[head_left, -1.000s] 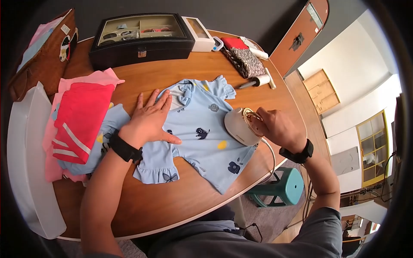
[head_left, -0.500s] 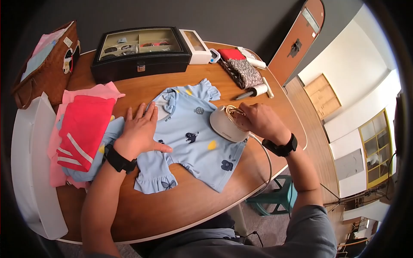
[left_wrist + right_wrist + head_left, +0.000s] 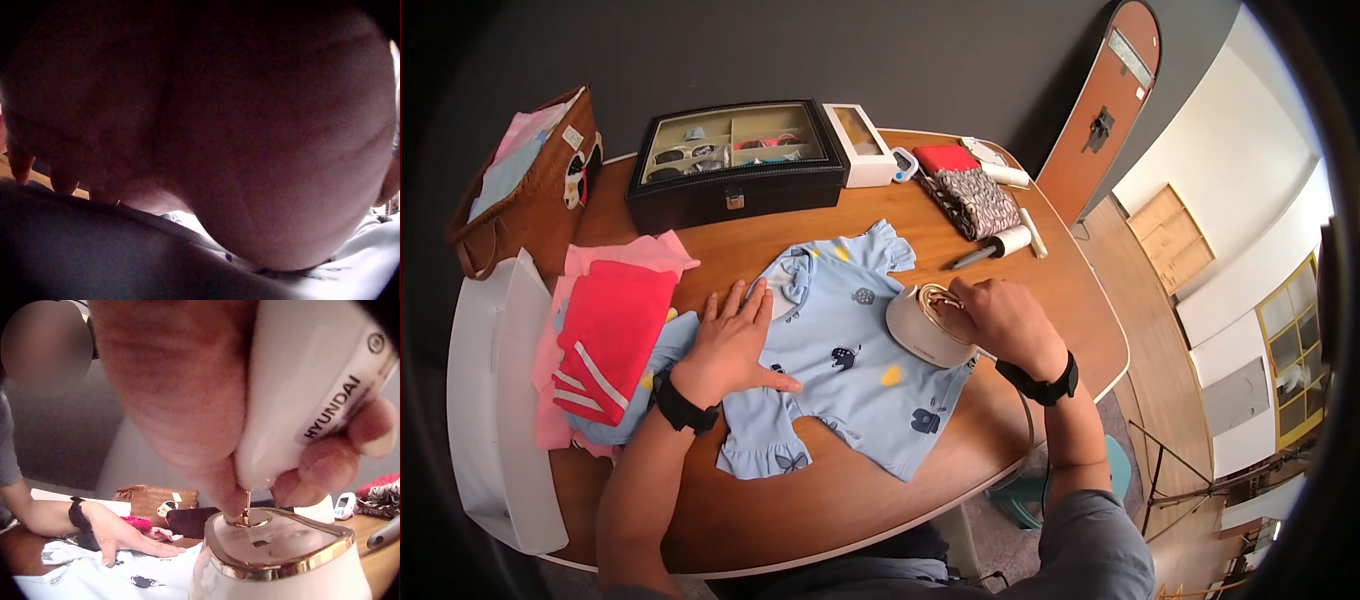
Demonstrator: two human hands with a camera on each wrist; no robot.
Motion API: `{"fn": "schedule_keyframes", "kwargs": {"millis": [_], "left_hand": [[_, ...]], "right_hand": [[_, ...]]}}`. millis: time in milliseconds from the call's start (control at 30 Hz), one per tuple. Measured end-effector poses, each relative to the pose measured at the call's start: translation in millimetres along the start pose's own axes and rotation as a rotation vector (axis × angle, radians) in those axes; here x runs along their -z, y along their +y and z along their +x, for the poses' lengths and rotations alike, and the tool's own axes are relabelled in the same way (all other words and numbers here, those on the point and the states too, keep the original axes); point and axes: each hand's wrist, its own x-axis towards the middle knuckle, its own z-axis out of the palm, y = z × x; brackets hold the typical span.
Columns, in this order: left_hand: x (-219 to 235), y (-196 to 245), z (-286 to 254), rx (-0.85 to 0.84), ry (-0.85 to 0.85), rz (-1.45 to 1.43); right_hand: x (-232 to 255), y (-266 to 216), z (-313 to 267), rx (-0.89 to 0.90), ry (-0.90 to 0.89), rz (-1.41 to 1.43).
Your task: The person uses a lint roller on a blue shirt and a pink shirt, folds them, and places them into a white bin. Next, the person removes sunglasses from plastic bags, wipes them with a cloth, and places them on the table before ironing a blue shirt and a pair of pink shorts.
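A light blue child's top [image 3: 865,395] with ruffled sleeves and dark prints lies spread on the wooden table. My left hand [image 3: 730,345] rests flat on its collar side, fingers spread; in the left wrist view the palm [image 3: 269,144] fills most of the frame over the cloth. With curled fingers, my right hand [image 3: 1010,320] grips the handle of a small white iron [image 3: 915,330], its body on the right part of the top. The right wrist view shows the white handle [image 3: 300,381] in the fist and the iron's gold-trimmed body [image 3: 281,550] below.
Folded pink and red clothes [image 3: 620,320] and a white tray [image 3: 495,400] are at left, a brown basket [image 3: 530,190] behind. A black glasses case [image 3: 740,180], a white box [image 3: 860,150], patterned cloth [image 3: 970,200] and a lint roller [image 3: 1005,242] line the back. The iron's cord [image 3: 1030,425] hangs over the front edge.
The head view has shifted, so the table appears lower. My left hand stays flat on the top, and the iron remains on its right part with little visible movement.
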Motion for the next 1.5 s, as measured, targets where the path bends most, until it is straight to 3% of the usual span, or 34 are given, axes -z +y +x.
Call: {"fn": "schedule_keyframes", "kwargs": {"millis": [200, 300, 467, 867, 1167, 1367, 1500], "left_hand": [[0, 1, 0, -0.013, 0.005, 0.002], [-1, 0, -1, -0.037, 0.024, -0.004], [5, 5, 0, -0.024, 0.004, -0.015], [7, 6, 2, -0.043, 0.098, -0.049], [2, 3, 1, -0.061, 0.135, -0.042], [0, 2, -1, -0.030, 0.066, -0.053], [-2, 2, 1, -0.037, 0.068, -0.046]], "right_hand": [[-7, 0, -3, -0.005, 0.102, -0.043], [-3, -3, -3, -0.079, 0.026, -0.021], [-5, -2, -4, -0.045, 0.100, -0.028], [2, -5, 1, -0.173, -0.076, 0.050], [4, -3, -1, -0.111, -0.023, 0.022], [-4, -1, -4, -0.068, 0.045, 0.009], [1, 0, -4, -0.074, 0.001, 0.024]]}}
